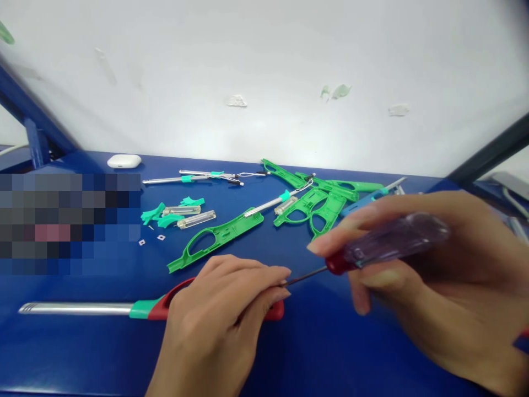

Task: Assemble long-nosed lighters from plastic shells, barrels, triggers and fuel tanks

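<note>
A gas lighter with a red handle (pixel 162 307), a green collar and a long metal tube (pixel 78 309) lies across the front of the table. My left hand (pixel 219 314) rests over its handle and hides most of it. Thumb and forefinger of that hand pinch around the tip of a screwdriver; any small part between them is hidden. My right hand (pixel 446 298) holds the screwdriver (pixel 388 247) by its clear purple handle with a red end, the thin shaft slanting down to the left fingertips.
Behind my hands lie green lighter shell halves (pixel 223 237), metal tubes with wires (pixel 173 180), clear fuel tanks (pixel 197 219) and teal pieces (pixel 154 213). A blue lighter (pixel 363 203) is at the right. A white case (pixel 124 161) stands near the wall (pixel 273 66). Something at the left is pixelated.
</note>
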Motion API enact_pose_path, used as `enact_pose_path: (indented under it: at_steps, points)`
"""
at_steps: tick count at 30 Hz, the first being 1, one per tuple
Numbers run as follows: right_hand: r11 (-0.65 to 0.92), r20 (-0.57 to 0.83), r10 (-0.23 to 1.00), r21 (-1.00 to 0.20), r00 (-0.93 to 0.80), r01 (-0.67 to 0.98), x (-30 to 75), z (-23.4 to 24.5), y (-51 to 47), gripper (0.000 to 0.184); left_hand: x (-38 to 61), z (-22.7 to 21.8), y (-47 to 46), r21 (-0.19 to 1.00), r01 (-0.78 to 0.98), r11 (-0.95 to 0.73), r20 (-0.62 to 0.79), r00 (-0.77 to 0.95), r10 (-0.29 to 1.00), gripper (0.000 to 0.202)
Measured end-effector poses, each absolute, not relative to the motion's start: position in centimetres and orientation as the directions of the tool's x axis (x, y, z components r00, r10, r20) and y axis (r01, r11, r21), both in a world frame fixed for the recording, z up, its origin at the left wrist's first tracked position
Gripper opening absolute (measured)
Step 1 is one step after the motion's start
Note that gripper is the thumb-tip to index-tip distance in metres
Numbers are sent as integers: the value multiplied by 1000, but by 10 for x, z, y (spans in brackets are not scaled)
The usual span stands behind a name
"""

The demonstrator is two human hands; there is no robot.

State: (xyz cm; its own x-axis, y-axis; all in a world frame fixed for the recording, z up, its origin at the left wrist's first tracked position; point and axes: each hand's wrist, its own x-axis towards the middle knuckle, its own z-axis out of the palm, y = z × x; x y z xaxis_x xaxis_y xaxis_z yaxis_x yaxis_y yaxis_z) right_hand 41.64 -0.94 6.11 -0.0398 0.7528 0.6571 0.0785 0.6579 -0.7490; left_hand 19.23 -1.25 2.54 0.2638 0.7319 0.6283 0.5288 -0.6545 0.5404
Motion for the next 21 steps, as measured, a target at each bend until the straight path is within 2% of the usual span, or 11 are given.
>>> enact_pose_path:
  at_steps: [5,12,15,18,21]
  points:
    - [623,613,781,-780,-119,68,418,63,-8,45,191,22,-14,527,514,-677,632,295,716,25]
    - [666,643,744,-684,-185,298,418,62,-11,25,187,20,-9,549,506,-665,585,335,739,24]
    - [639,627,766,-718,-144,275,413,60,-15,38,185,21,-10,551,502,-667,578,348,738,28]
    - [627,627,774,-737,-94,252,405,59,-14,52,187,23,-15,557,500,-664,608,300,735,42]
    - [657,651,749,-708,-119,259,396,62,-7,49,190,25,-21,556,505,-660,627,266,732,49]
